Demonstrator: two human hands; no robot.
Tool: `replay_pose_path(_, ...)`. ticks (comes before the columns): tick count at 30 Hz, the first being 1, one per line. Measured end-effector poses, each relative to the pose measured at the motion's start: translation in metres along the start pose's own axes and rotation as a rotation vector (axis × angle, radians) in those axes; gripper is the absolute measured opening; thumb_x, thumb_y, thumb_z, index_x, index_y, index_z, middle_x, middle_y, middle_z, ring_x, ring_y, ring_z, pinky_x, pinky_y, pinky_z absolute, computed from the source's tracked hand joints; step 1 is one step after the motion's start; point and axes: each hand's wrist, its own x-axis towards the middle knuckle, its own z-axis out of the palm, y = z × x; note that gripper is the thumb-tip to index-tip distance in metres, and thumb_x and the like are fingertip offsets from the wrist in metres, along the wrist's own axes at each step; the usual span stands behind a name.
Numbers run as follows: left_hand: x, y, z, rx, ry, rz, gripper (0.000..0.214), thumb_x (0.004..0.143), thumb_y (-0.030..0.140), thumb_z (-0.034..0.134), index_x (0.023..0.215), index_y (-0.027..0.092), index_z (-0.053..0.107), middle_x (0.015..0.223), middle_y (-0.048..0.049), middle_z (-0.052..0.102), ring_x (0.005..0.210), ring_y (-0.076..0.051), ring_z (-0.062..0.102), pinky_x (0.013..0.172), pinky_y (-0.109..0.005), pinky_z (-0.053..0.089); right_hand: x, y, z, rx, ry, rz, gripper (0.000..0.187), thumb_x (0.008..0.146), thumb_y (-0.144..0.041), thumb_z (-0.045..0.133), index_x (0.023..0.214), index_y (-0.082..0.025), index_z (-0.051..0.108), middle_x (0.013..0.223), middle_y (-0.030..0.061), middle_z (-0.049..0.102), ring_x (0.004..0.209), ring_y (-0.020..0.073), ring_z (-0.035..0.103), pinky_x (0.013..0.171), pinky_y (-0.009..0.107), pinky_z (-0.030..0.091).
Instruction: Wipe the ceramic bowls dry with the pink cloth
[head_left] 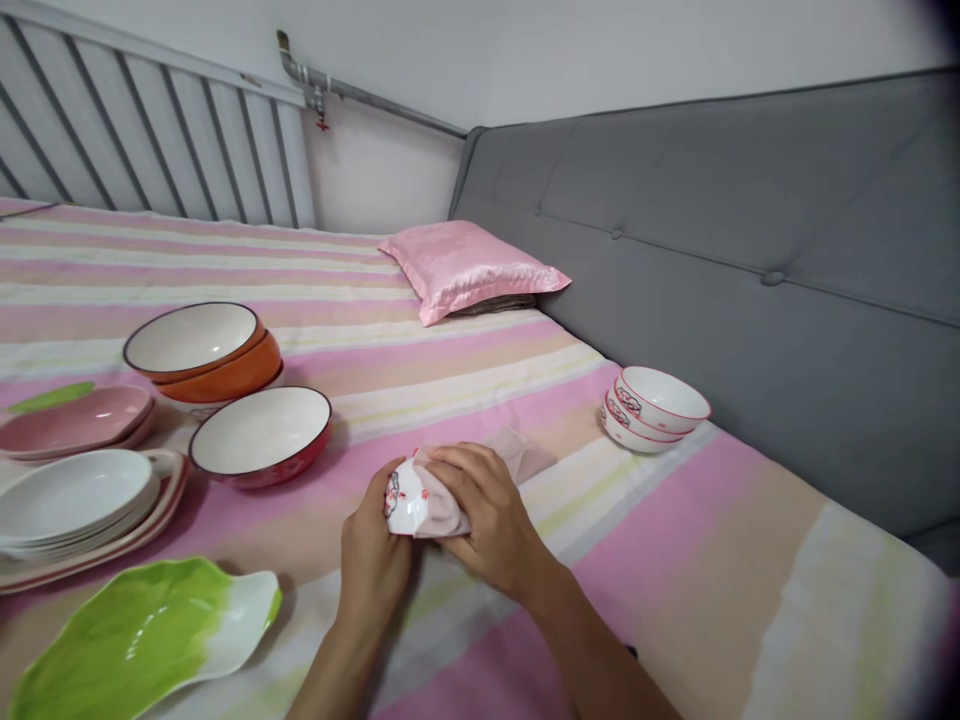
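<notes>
Between my hands is a white bowl point(406, 508) with red flowers, tilted on its side above the striped bedspread. My left hand point(373, 525) grips its left edge. With my right hand point(487, 510) I hold the bowl's right side through a pale, thin cloth point(525, 455), which covers part of the bowl and trails off to the right. The right fingers are bent over the cloth. My palms hide the bowl's underside. Off to the right stand several matching white bowls point(651, 410) with red rims, stacked by the headboard.
At left are stacked orange bowls point(259, 362), a red bowl point(281, 465), pink dishes point(112, 412), white plates point(75, 495) on a red-rimmed tray point(176, 492), and a green leaf-shaped dish point(142, 625). A pink pillow point(480, 265) lies near the grey headboard point(697, 220); a radiator point(150, 120) stands behind.
</notes>
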Motion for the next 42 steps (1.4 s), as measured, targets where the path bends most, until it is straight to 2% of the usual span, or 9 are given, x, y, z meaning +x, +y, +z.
replay_pose_path(3,-0.002,0.002,0.005,-0.139,0.016,0.004,0.043,0.073,0.022,0.05,0.115,0.02,0.058,0.105,-0.0061,0.069,0.093,-0.025,0.063,0.079,-0.034,0.046,-0.001,0.001,-0.001,0.016,0.043,0.004,0.057,0.074,-0.006,0.046,0.128,-0.024,0.049,0.125,0.0055,0.057,0.118,0.0228,0.048,0.101,0.043,0.04)
replay_pose_path(6,-0.004,0.005,0.012,-0.331,0.039,0.003,0.043,0.07,0.02,0.051,0.111,0.017,0.061,0.107,-0.0067,0.068,0.094,-0.024,0.062,0.082,-0.033,0.046,-0.002,0.004,-0.003,0.056,0.118,0.014,0.057,0.072,-0.004,0.041,0.124,-0.024,0.053,0.12,0.005,0.06,0.114,0.0228,0.05,0.096,0.043,0.043)
replay_pose_path(13,-0.008,0.013,0.025,-0.654,-0.007,-0.127,0.047,0.069,0.026,0.058,0.114,0.011,0.061,0.111,-0.0107,0.068,0.105,-0.027,0.06,0.089,-0.036,0.048,-0.002,0.009,-0.01,0.169,0.24,0.122,0.049,0.076,-0.008,0.042,0.119,-0.026,0.057,0.116,0.0036,0.063,0.111,0.0231,0.054,0.095,0.043,0.044)
replay_pose_path(20,-0.011,0.011,0.031,-0.942,-0.074,-0.255,0.039,0.074,0.03,0.064,0.11,0.017,0.064,0.114,-0.0098,0.067,0.108,-0.026,0.06,0.089,-0.036,0.051,0.0,0.005,-0.011,0.365,0.382,0.24,0.032,0.084,-0.02,0.05,0.113,-0.026,0.062,0.114,0.005,0.064,0.109,0.023,0.057,0.095,0.04,0.046)
replay_pose_path(23,-0.012,0.012,0.033,-1.01,-0.063,-0.308,0.042,0.074,0.032,0.066,0.114,0.02,0.062,0.113,-0.0094,0.067,0.107,-0.026,0.061,0.086,-0.038,0.053,0.001,0.001,-0.01,0.471,0.423,0.303,0.03,0.082,-0.028,0.055,0.111,-0.025,0.063,0.113,0.0066,0.065,0.11,0.025,0.058,0.095,0.04,0.046)
replay_pose_path(27,-0.016,0.017,0.035,-1.052,-0.019,-0.355,0.045,0.073,0.028,0.065,0.118,0.021,0.059,0.115,-0.0098,0.066,0.104,-0.027,0.062,0.082,-0.039,0.055,0.003,-0.003,-0.008,0.571,0.474,0.345,0.031,0.084,-0.029,0.05,0.112,-0.025,0.062,0.112,0.0071,0.067,0.11,0.0256,0.059,0.095,0.043,0.046)
replay_pose_path(32,-0.022,0.023,0.039,-1.156,0.009,-0.462,0.044,0.072,0.024,0.069,0.114,0.022,0.06,0.108,-0.0093,0.068,0.096,-0.025,0.065,0.074,-0.034,0.057,0.003,-0.002,-0.005,0.609,0.492,0.367,0.029,0.084,-0.03,0.052,0.11,-0.024,0.063,0.107,0.0073,0.068,0.109,0.0261,0.06,0.096,0.043,0.046)
replay_pose_path(36,-0.026,0.032,0.041,-1.259,0.0,-0.403,0.049,0.068,0.029,0.076,0.115,0.024,0.06,0.11,-0.0071,0.067,0.1,-0.024,0.063,0.079,-0.032,0.055,0.0,0.001,-0.002,0.593,0.533,0.308,0.027,0.087,-0.025,0.048,0.109,-0.024,0.063,0.106,0.0055,0.069,0.105,0.0232,0.062,0.091,0.039,0.05)
replay_pose_path(42,-0.029,0.045,0.036,-1.264,-0.018,-0.374,0.052,0.066,0.031,0.078,0.115,0.025,0.062,0.11,-0.0053,0.068,0.105,-0.024,0.061,0.09,-0.034,0.05,-0.002,0.005,0.001,0.623,0.549,0.253,0.032,0.08,-0.021,0.054,0.11,-0.025,0.061,0.104,0.0041,0.069,0.096,0.0227,0.066,0.082,0.036,0.055)
